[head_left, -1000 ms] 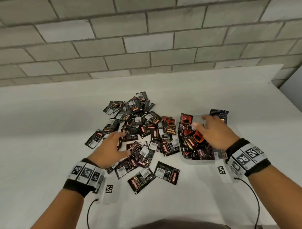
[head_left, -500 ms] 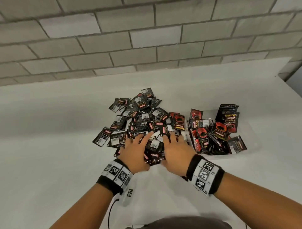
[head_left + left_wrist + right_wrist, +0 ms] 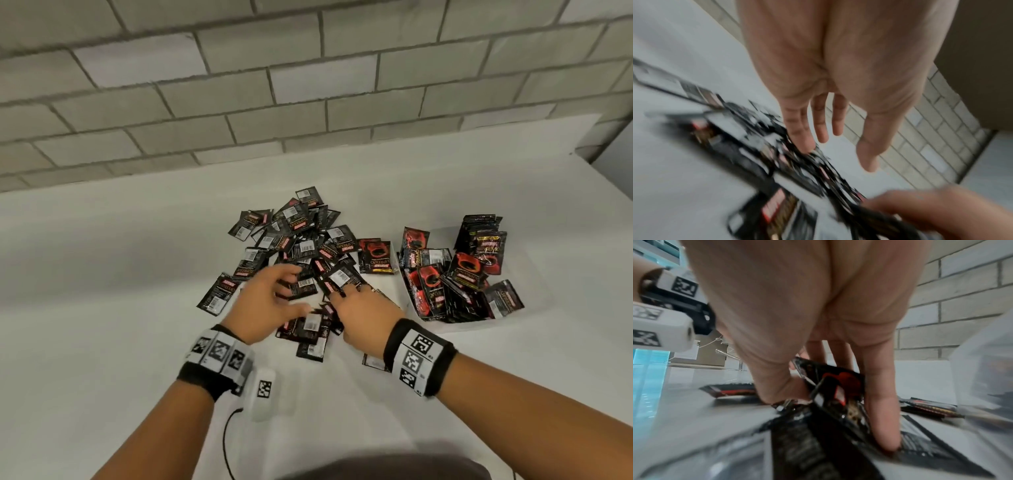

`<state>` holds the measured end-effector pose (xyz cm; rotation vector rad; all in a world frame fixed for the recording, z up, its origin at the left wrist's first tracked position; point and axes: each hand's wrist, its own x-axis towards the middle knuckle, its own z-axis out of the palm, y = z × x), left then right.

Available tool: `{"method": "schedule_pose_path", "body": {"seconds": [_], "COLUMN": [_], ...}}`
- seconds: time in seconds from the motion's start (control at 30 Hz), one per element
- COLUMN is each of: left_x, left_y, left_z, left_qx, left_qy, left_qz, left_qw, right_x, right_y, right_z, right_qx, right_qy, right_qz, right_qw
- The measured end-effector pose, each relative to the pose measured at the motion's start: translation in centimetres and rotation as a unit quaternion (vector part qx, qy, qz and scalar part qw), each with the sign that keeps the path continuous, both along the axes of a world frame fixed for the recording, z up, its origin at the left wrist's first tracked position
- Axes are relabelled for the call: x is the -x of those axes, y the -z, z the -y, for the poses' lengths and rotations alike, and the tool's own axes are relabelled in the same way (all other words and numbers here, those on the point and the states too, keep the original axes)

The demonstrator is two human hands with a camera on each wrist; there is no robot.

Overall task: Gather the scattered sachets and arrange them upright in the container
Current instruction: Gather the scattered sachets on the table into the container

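Observation:
Many black and red sachets [image 3: 301, 246] lie in a loose pile on the white table. A clear plastic container [image 3: 479, 325] to the right of it holds more sachets [image 3: 455, 274], some upright, some leaning. My right hand [image 3: 346, 291] is at the pile's near edge and pinches a small bunch of sachets [image 3: 838, 392] between thumb and fingers [image 3: 884, 426]; one of them sticks up past the fingertips [image 3: 339, 279]. My left hand [image 3: 277, 291] hovers just to its left over the pile, fingers [image 3: 822, 129] straight and spread, holding nothing. The left wrist view shows blurred sachets [image 3: 760, 154] below.
A brick wall [image 3: 308, 85] runs along the table's far edge. Bare white table [image 3: 102, 308] lies left of the pile and in front of it. A few loose sachets [image 3: 310, 349] lie near my wrists. The container's translucent wall [image 3: 982, 369] stands close on the right.
One second ago my right hand was at the container; it then came to the pile beside the left. Now it grips sachets, and the left hand has lifted with fingers spread.

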<state>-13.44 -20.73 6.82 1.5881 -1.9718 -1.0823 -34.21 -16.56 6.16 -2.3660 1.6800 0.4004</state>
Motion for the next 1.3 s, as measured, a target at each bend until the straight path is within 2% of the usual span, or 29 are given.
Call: {"method": "schedule_pose_path", "body": {"seconds": [0.07, 0.17, 0.23, 0.3, 0.37, 0.47, 0.6, 0.9, 1.03, 1.1, 1.2, 1.3], "left_x": [-2.3, -4.8, -5.2, -5.0, -4.5, -3.8, -3.1, -1.9, -2.6, -3.1, -3.7, -3.7], "left_y": [-0.3, 0.9, 1.6, 2.4, 2.8, 3.3, 3.0, 1.2, 0.9, 0.9, 0.9, 1.1], "left_z": [1.4, 3.0, 3.0, 2.4, 1.9, 1.2, 0.8, 1.6, 1.6, 1.6, 1.4, 1.1], "left_qx": [0.032, -0.027, -0.067, -0.061, -0.025, 0.027, 0.067, 0.095, 0.1, 0.108, 0.114, 0.115], "left_qy": [-0.019, -0.032, -0.052, -0.063, -0.05, 0.008, 0.054, 0.06, 0.021, -0.014, -0.035, -0.045], "left_qz": [0.074, 0.254, 0.312, 0.334, 0.338, 0.317, 0.286, 0.326, 0.302, 0.276, 0.243, 0.237], "left_qw": [0.997, 0.966, 0.946, 0.939, 0.939, 0.948, 0.954, 0.939, 0.948, 0.955, 0.963, 0.964], "right_x": [0.1, 0.7, 1.2, 1.7, 2.3, 3.4, 4.8, 6.1, 10.4, 13.1, 15.7, 16.4], "right_y": [-0.1, -1.2, -2.3, -3.5, -4.7, -5.9, -5.9, -7.0, -9.7, -10.7, -9.9, -6.7], "right_z": [0.1, 0.6, 0.8, 0.8, 0.7, 0.9, 1.4, 0.7, 0.0, -0.4, -0.5, -0.4], "right_qx": [0.009, 0.012, 0.029, 0.043, 0.052, 0.074, 0.088, 0.109, 0.157, 0.171, 0.137, 0.045], "right_qy": [-0.002, 0.036, 0.054, 0.067, 0.087, 0.123, 0.171, 0.201, 0.274, 0.314, 0.343, 0.343], "right_qz": [0.011, 0.059, 0.086, 0.126, 0.198, 0.32, 0.397, 0.43, 0.453, 0.44, 0.424, 0.388], "right_qw": [1.0, 0.998, 0.994, 0.989, 0.975, 0.937, 0.897, 0.873, 0.834, 0.824, 0.827, 0.854]}}
